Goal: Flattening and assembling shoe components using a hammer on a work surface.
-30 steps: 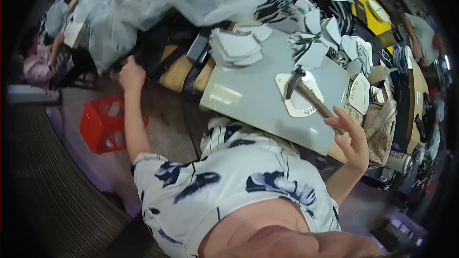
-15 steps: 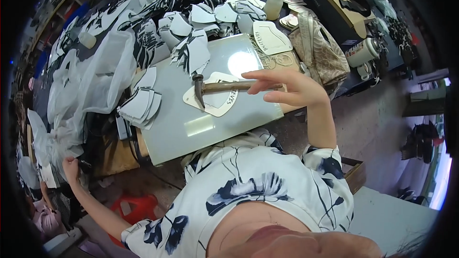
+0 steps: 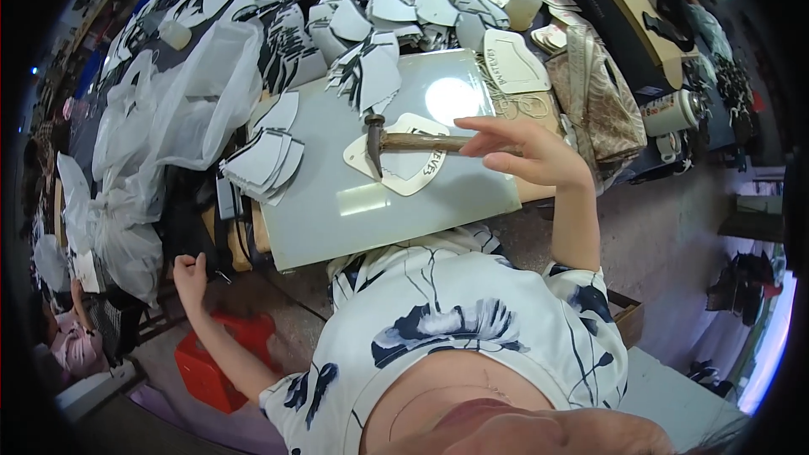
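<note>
The right hand (image 3: 529,156) grips a hammer (image 3: 404,142) by its wooden handle, head resting on a pale cut-out piece (image 3: 403,175) atop the grey board (image 3: 337,219), while the left hand (image 3: 190,274), loosely curled, hangs below the board's left edge beside a red crate (image 3: 211,362).

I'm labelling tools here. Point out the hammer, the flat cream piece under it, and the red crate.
hammer (image 3: 417,141), head view, wooden handle.
cream piece (image 3: 413,177), head view, lower part.
red crate (image 3: 206,366), head view, side wall.
</note>
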Demonstrator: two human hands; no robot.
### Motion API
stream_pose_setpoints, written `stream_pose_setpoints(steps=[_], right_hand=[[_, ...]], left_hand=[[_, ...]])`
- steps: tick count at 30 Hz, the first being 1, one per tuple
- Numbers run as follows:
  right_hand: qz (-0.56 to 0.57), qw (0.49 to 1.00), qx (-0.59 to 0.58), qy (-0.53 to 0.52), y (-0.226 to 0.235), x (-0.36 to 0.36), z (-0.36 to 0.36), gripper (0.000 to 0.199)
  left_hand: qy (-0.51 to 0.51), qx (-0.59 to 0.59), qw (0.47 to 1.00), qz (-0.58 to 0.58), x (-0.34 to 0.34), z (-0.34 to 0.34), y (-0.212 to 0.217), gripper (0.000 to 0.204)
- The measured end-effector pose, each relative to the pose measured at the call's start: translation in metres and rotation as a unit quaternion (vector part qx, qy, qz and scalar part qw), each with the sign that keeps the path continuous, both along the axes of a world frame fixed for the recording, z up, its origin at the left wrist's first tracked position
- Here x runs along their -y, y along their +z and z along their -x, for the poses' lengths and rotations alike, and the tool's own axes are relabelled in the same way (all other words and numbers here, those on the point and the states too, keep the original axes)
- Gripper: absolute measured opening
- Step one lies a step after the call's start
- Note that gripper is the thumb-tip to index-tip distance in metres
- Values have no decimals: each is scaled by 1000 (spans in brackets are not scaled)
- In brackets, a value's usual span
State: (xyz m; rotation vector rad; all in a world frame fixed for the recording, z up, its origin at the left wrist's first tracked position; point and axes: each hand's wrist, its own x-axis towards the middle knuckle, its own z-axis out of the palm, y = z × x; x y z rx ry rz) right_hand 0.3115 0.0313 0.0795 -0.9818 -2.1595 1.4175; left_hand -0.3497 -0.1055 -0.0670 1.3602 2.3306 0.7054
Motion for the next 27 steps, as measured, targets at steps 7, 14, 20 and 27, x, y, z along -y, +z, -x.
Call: stream_pose_setpoints(steps=[7,14,20,27], right_hand=[[45,995,-31,-85,-23,-2,3,50],[-61,979,110,-160,-57,-8,33,50],[-336,905,229,-121,-80,-8,60,41],[-167,941,129,-264,-58,-11,47,19]], left_hand=[[-64,-6,993,-99,-29,-122,92,24],[-190,115,969,-107,-87,-249,112,10],[-460,65,875,-140,-93,-334,85,10],[-527,-44,826,-192,-90,-370,54,35]])
